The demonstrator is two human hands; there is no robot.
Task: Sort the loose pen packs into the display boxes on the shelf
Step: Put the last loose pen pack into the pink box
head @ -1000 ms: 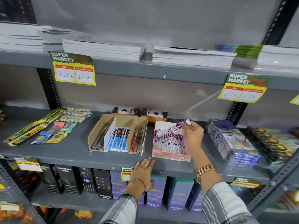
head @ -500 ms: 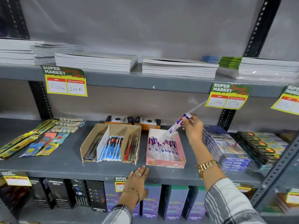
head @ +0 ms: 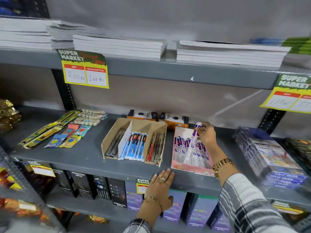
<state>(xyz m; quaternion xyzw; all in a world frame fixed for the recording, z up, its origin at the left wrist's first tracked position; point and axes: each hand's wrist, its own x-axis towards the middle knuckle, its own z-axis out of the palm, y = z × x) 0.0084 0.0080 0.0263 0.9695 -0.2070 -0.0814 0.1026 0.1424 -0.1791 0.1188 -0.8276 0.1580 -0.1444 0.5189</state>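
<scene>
A pink display box (head: 193, 169) on the grey middle shelf (head: 87, 158) holds a row of white, blue and red pen packs. My right hand (head: 207, 135) pinches the top of one such pen pack (head: 191, 145), which stands steeply with its lower end down among the packs in the box. To the left, a brown cardboard display box (head: 134, 125) has three slots with dark, blue and red pen packs. My left hand (head: 160, 186) lies flat on the shelf's front edge, fingers spread, holding nothing.
Two orange-and-black boxes (head: 158, 117) stand behind the display boxes. Loose toy and stationery packs (head: 67, 133) lie at the left, wrapped book sets (head: 269, 153) at the right. Notebook stacks (head: 117, 46) fill the upper shelf with price tags (head: 85, 71) hanging; dark boxes (head: 94, 187) line the lower shelf.
My right hand has swung the pen pack from lying nearly flat above the pink box to standing steeply, with its lower end now in the box. My left hand stays on the shelf edge.
</scene>
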